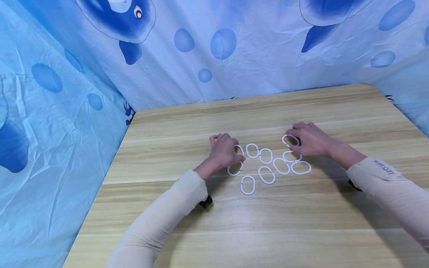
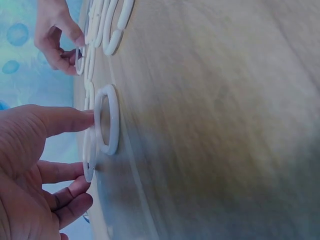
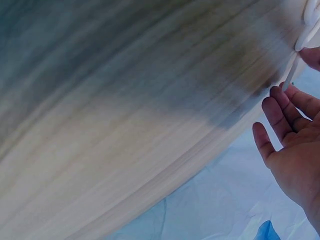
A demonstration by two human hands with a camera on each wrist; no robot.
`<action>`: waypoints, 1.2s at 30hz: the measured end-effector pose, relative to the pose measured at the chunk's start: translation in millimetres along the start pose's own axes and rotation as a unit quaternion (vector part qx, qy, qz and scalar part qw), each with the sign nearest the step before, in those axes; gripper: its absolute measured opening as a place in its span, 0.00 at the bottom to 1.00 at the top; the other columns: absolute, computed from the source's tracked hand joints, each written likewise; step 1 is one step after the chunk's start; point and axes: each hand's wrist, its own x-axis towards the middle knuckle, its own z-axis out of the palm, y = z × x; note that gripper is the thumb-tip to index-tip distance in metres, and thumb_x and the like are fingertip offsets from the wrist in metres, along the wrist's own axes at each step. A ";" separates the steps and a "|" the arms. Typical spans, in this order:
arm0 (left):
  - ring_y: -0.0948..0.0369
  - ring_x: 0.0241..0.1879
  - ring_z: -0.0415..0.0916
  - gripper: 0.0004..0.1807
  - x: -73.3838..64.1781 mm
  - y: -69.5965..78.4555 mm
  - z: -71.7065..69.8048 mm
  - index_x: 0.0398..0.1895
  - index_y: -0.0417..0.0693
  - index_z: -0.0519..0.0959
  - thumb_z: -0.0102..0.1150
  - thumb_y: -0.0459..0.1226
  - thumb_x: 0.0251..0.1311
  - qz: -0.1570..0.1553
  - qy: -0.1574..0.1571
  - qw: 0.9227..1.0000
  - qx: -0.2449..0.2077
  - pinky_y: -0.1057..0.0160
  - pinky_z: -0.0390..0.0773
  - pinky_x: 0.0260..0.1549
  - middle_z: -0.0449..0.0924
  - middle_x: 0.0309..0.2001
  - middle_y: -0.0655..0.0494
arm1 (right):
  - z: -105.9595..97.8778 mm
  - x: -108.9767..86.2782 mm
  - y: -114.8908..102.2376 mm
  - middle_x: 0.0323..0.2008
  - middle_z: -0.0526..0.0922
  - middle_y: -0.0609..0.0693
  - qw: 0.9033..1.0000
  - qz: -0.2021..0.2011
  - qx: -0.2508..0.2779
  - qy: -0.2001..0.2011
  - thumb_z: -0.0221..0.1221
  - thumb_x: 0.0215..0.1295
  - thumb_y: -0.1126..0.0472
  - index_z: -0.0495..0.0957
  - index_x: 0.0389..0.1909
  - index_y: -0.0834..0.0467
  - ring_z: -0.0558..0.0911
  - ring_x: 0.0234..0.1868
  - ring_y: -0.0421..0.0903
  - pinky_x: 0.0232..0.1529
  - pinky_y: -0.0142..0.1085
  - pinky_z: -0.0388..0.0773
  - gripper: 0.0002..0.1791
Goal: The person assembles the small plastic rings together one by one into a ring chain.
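Note:
White oval links, each with a small gap in its band, lie in a loose group on the wooden table. My left hand is at the group's left edge, thumb and index finger pinching one link at opposite ends. Another link lies flat just on the near side of that thumb. At the far right of the group, my right hand holds a link between thumb and fingers. In the right wrist view this link shows edge-on at the fingertips.
Between the hands lie several more links, among them one at the near end and one at the right; some on the right touch or overlap. The table ends at a blue patterned curtain behind and at the left.

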 end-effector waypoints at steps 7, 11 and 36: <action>0.62 0.39 0.70 0.22 -2.3 -5.7 0.1 0.40 0.50 0.86 0.71 0.54 0.46 0.003 0.035 0.997 -0.064 0.47 0.49 0.61 0.78 0.33 0.60 | 0.9 -0.1 0.1 0.31 0.75 0.49 1.000 0.004 -0.004 0.025 0.67 0.50 0.54 0.82 0.44 0.61 0.73 0.34 0.48 0.43 0.52 0.68 0.21; 0.64 0.35 0.72 0.19 -5.1 -6.4 -4.8 0.36 0.53 0.86 0.68 0.56 0.50 -0.018 0.042 0.989 -0.143 0.51 0.53 0.56 0.79 0.28 0.63 | -0.2 2.3 -5.9 0.26 0.72 0.47 0.998 -0.007 0.008 0.061 0.67 0.49 0.54 0.82 0.44 0.61 0.69 0.29 0.45 0.37 0.47 0.68 0.22; 0.51 0.50 0.78 0.28 -22.9 2.0 -22.9 0.45 0.43 0.83 0.65 0.57 0.52 -0.147 -0.039 0.846 -0.511 0.54 0.64 0.61 0.83 0.40 0.50 | -5.2 15.1 -64.7 0.26 0.77 0.45 0.983 -0.010 0.108 0.147 0.69 0.48 0.55 0.82 0.42 0.59 0.73 0.28 0.44 0.27 0.36 0.68 0.20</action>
